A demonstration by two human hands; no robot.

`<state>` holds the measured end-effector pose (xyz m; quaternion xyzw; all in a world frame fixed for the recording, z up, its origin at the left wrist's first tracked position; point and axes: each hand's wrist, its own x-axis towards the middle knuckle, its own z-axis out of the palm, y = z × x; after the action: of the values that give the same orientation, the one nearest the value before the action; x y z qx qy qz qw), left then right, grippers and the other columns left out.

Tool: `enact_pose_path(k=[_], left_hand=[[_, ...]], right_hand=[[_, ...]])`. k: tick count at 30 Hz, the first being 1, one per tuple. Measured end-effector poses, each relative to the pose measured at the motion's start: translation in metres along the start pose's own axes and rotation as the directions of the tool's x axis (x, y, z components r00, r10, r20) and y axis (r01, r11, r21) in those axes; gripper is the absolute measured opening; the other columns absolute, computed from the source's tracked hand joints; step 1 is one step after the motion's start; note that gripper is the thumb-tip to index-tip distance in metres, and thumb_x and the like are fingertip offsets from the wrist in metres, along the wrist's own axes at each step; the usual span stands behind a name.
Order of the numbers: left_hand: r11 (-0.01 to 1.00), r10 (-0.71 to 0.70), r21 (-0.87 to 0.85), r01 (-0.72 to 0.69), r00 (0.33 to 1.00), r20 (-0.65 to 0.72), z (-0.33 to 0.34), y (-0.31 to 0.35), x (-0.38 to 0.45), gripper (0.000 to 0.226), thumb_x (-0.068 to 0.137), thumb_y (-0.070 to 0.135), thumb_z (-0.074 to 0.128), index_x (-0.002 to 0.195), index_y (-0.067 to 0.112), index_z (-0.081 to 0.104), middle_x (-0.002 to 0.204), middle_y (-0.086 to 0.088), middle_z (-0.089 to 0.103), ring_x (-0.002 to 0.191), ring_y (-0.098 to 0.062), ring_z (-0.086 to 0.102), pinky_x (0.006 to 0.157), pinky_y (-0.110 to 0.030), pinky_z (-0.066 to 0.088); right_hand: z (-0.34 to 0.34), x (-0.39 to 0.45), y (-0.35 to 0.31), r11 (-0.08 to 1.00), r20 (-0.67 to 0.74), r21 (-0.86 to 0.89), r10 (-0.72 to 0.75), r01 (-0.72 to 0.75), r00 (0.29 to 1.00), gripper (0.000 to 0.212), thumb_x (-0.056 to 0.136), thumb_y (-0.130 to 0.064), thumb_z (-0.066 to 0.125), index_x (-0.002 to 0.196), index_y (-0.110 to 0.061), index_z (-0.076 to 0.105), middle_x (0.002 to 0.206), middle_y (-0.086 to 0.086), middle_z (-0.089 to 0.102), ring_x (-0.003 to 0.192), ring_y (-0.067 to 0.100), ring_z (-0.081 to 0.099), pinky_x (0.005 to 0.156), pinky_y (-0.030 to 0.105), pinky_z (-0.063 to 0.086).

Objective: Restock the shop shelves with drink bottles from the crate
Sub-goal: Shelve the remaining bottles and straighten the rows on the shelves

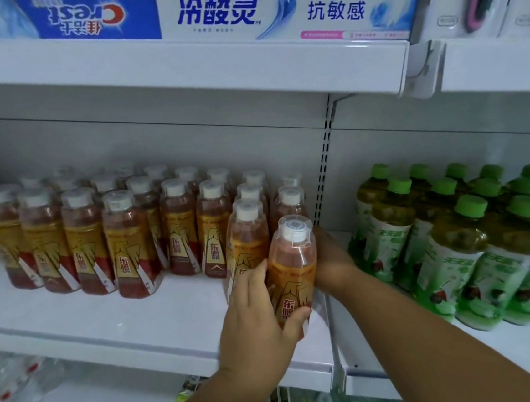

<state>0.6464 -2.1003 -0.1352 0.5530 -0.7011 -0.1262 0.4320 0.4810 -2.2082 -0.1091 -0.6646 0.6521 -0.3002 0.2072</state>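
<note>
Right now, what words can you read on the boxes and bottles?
"冷酸灵" and "抗敏感": white toothpaste box, top shelf.
"Crest", upside down: blue toothpaste box beside it.
"东鹏": held orange bottle, gripped by the left hand and right hand.
Green-capped bottles: labels too blurred.
Small print elsewhere: unreadable.

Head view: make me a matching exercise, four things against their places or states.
Things:
1. orange bottle
2. green-capped bottles
3. toothpaste boxes
4. left hand

Places or states:
A. on the top shelf
B. standing in the right bay
C. between both hands at the shelf's front edge
D. fingers curled round a bottle's lower part

Pairs: 1-C, 2-B, 3-A, 4-D
</note>
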Motion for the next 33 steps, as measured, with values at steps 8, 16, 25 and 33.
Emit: enact_pose_path(k=[8, 16, 25, 33], left_hand=[[0.998, 0.048, -0.043, -0.046, 0.997, 0.056, -0.006, -0.018, 0.005, 0.082, 0.080, 0.058, 0.073, 0.145, 0.037, 0.028, 0.130, 0.015, 0.042, 0.116, -0.011, 0.053, 0.094, -0.035, 0.055], [0.992, 0.125, -0.008, -0.125, 0.990, 0.072, -0.010, -0.025, 0.012, 0.066, 0.084, 0.035, 0.075, 0.142, 0.032, 0.043, 0.110, 0.021, 0.040, 0.097, -0.011, 0.058, 0.080, -0.030, 0.054], [0.992, -0.046, -0.121, 0.025, 0.983, -0.177, -0.022, -0.054, 0.036, 0.068, 0.076, 0.052, 0.077, 0.131, 0.030, 0.044, 0.119, 0.013, 0.047, 0.103, -0.006, 0.051, 0.085, -0.024, 0.048], [0.968, -0.136, -0.205, 0.144, 0.989, 0.052, -0.018, -0.077, 0.046, 0.056, 0.085, 0.046, 0.077, 0.132, 0.039, 0.049, 0.125, 0.010, 0.062, 0.107, -0.012, 0.064, 0.090, -0.045, 0.059]], right_hand=[[-0.005, -0.101, -0.015, 0.909, -0.312, 0.302, -0.191, 0.288, 0.931, 0.020, 0.092, -0.072, 0.040, 0.102, -0.063, 0.055, 0.099, -0.023, 0.065, 0.094, 0.000, 0.064, 0.073, 0.015, 0.050], [0.004, -0.109, -0.016, 0.959, -0.226, 0.045, -0.262, 0.279, 0.938, 0.049, 0.072, -0.059, 0.066, 0.108, -0.073, 0.037, 0.103, -0.026, 0.054, 0.099, -0.007, 0.055, 0.076, 0.011, 0.046], [0.007, -0.095, -0.011, 0.986, -0.235, -0.001, -0.165, 0.170, 0.958, 0.045, 0.084, -0.046, 0.073, 0.123, -0.047, 0.050, 0.112, -0.018, 0.059, 0.105, 0.002, 0.057, 0.090, 0.035, 0.056], [0.012, -0.091, -0.015, 0.993, -0.229, 0.019, -0.111, 0.119, 0.967, 0.049, 0.086, -0.042, 0.073, 0.129, -0.041, 0.051, 0.118, -0.012, 0.062, 0.110, 0.009, 0.059, 0.093, 0.042, 0.056]])
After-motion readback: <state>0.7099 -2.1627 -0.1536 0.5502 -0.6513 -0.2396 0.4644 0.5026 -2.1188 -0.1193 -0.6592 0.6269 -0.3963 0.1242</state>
